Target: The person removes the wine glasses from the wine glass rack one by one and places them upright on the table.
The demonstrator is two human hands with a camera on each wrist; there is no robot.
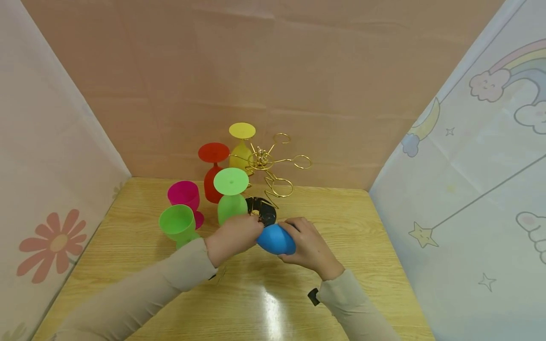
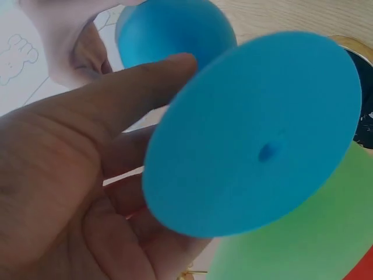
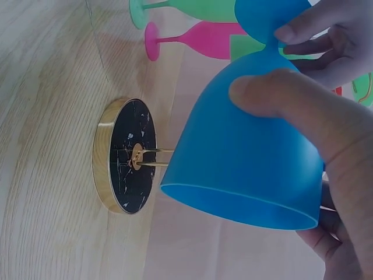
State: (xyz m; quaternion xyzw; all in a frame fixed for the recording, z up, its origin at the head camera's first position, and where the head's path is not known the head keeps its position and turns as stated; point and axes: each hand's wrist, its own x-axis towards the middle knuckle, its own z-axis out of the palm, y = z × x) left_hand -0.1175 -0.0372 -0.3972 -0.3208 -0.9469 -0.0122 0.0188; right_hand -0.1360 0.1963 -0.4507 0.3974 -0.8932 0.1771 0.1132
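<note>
Both hands hold a blue plastic goblet (image 1: 276,239), tilted over the table. My right hand (image 1: 310,247) grips its bowl, and in the right wrist view the thumb lies along the bowl's side with the rim facing down. At the other end, my left hand (image 2: 76,157) pinches the goblet near its stem and round foot (image 2: 250,140). Just beyond the hands stands a gold wire rack (image 1: 273,177) on a black marbled round base (image 3: 133,157). Light green (image 1: 232,208), red (image 1: 213,182) and yellow (image 1: 241,156) goblets are upside down at its left side, feet up.
Left of the rack, a pink goblet (image 1: 184,193) and a green goblet (image 1: 177,222) stand upright on the wooden table (image 1: 350,227). A brown backdrop (image 1: 324,85) rises behind the rack, with patterned white panels (image 1: 469,189) on both sides.
</note>
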